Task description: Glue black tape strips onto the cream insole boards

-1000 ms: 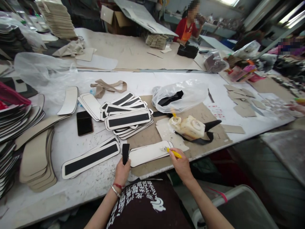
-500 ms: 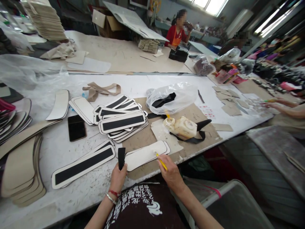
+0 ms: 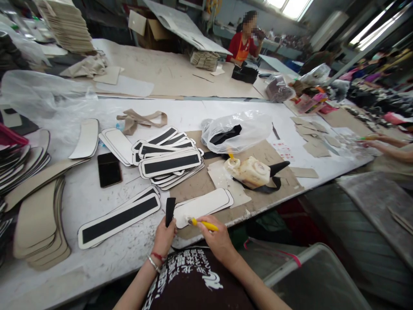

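Note:
My left hand is closed on a black strip that stands up from its fingers, beside the near end of a white rounded panel. In my right hand is a brush with a yellow handle; its bristles touch the panel's left end. That panel lies on another of its kind, on a brown board. Beyond it sits a stained whitish glue container with something yellow in its opening. Left of my hands lies a white panel with a black strip along its middle.
A pile of black-striped panels stands behind my left hand. Further left are a phone and stacked beige pieces. A clear plastic bag lies behind the container. A person in red sits across; another person's arms show at right.
My right hand has moved the brush left along the white panel, from near its right end to its left end. My left hand still holds the black strip beside the panel.

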Tool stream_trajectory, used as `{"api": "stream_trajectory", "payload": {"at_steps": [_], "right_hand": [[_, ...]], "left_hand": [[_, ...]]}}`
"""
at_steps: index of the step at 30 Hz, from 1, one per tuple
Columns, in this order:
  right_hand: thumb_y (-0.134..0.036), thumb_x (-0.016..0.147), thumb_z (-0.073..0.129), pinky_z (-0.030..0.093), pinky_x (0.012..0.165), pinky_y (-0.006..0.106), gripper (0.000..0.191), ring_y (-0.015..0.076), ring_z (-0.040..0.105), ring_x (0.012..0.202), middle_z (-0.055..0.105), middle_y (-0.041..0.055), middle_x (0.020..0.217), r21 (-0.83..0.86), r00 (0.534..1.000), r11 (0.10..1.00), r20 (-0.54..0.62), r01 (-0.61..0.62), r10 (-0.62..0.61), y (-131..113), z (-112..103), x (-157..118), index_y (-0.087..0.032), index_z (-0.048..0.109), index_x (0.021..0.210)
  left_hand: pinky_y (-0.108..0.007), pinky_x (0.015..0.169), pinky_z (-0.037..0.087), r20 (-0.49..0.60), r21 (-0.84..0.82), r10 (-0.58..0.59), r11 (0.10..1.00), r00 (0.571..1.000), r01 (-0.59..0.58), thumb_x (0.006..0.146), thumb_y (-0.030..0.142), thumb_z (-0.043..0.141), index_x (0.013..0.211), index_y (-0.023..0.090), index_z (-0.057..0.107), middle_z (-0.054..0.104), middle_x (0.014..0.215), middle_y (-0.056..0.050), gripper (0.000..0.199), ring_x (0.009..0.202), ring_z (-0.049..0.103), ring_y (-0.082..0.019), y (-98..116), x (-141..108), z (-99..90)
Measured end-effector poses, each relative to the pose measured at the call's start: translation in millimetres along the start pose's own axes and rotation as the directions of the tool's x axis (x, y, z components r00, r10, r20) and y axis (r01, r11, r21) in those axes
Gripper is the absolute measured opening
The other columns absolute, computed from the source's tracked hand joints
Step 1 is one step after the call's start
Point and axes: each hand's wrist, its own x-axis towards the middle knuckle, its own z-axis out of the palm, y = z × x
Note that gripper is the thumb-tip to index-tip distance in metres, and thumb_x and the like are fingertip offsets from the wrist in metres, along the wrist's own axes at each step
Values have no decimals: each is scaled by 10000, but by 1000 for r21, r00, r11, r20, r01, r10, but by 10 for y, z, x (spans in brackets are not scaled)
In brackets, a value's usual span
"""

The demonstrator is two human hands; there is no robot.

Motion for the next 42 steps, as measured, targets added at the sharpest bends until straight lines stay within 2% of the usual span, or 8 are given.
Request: {"api": "stream_trajectory", "payload": {"at_steps": [3, 6, 10, 18, 24, 31, 37, 42], "right_hand": [[-372, 811, 522, 517, 681, 295, 236, 177, 636, 716, 667, 57, 797, 235, 973, 945, 57, -229, 222, 69, 23, 54, -170, 624, 878], [-422, 783, 546, 515, 673, 312, 288, 192, 634, 707, 666, 70, 786, 228, 963, 936, 34, -269, 268, 209, 7, 101, -158, 627, 868], [-379, 800, 531, 464, 818, 348, 238, 211, 602, 860, 653, 85, 888, -13, 987, 995, -128, -96, 93, 228, -85, 103, -176, 642, 857], [-349, 812, 517, 505, 699, 298, 218, 186, 622, 748, 664, 68, 822, 33, 990, 991, -45, -133, 134, 256, -19, 133, -169, 634, 849], [-293, 847, 463, 481, 801, 343, 192, 191, 592, 843, 635, 79, 869, -300, 967, 953, -228, 41, -114, 587, -575, 276, -176, 612, 881], [-228, 873, 412, 476, 850, 375, 206, 195, 576, 889, 613, 99, 900, -504, 943, 853, -201, 135, -267, 642, -963, 361, -163, 593, 945], [-165, 864, 412, 482, 851, 384, 222, 210, 557, 948, 602, 109, 941, -496, 967, 850, -71, 178, -244, 500, -643, 223, -172, 589, 1000], [-154, 836, 467, 493, 816, 313, 198, 171, 580, 886, 623, 72, 915, -143, 974, 964, 73, 223, -215, 170, -204, 53, -200, 605, 971]], "left_hand": [[-234, 449, 359, -3, -12, -8, 1000, 1000, 8, 732, 402, 489, 773, 169, 490, 495, 496, 36, 236, 446, 449, -120, 5, 0, -7], [-231, 441, 362, -10, -36, -25, 999, 1000, 25, 721, 366, 486, 785, 162, 490, 495, 491, 33, 214, 445, 457, -122, 12, -3, -2], [-231, 429, 363, -17, -56, -45, 997, 999, 44, 710, 361, 485, 818, 156, 490, 492, 480, 34, 232, 442, 466, -129, 36, -15, 9], [-229, 434, 357, -21, -11, -40, 999, 999, 40, 699, 378, 498, 748, 165, 490, 501, 473, 29, 219, 428, 450, -119, 82, -31, -2], [-237, 447, 374, -38, -7, -26, 1000, 999, 25, 700, 419, 503, 748, 171, 484, 503, 492, 31, 254, 450, 464, -125, 81, -29, 17], [-247, 443, 371, -67, 1, -26, 1000, 997, 27, 667, 470, 538, 759, 163, 497, 505, 474, 28, 323, 444, 466, -133, 59, -11, 36], [-251, 448, 377, -61, 15, -12, 1000, 998, 13, 671, 469, 541, 761, 163, 499, 511, 481, 29, 321, 441, 469, -133, 21, 8, 50], [-254, 441, 368, -85, 40, -15, 999, 996, 18, 682, 448, 516, 727, 169, 492, 505, 467, 28, 283, 429, 463, -136, 52, -13, 67]]}}
